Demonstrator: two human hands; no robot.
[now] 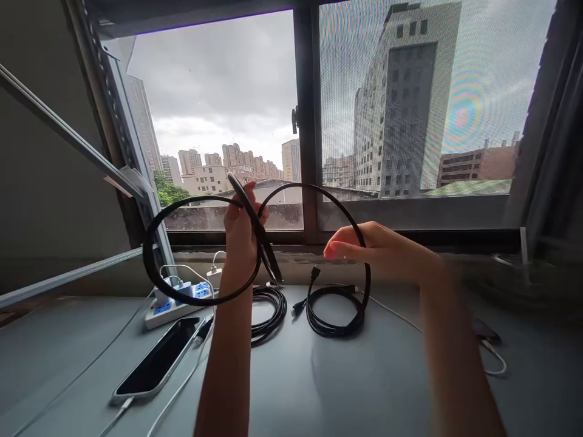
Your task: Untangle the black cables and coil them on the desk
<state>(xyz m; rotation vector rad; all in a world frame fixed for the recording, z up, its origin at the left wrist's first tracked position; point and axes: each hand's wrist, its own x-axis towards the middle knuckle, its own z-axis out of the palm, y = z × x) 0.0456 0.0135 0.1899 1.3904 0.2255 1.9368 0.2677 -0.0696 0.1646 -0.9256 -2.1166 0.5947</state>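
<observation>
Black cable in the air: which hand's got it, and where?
The left hand holds the black cable where its loops meet; whether the right hand grips it can't be told.

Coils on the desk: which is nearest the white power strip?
The left coil, partly behind the left forearm; the right coil sits farther away, below the right hand in view.

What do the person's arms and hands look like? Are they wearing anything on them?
The left arm and right arm are bare, with no sleeves, watch or bracelet showing. The left hand and right hand have no gloves. Part of the left hand is hidden, so I can't tell about rings there. The right forearm looks blurry.
</observation>
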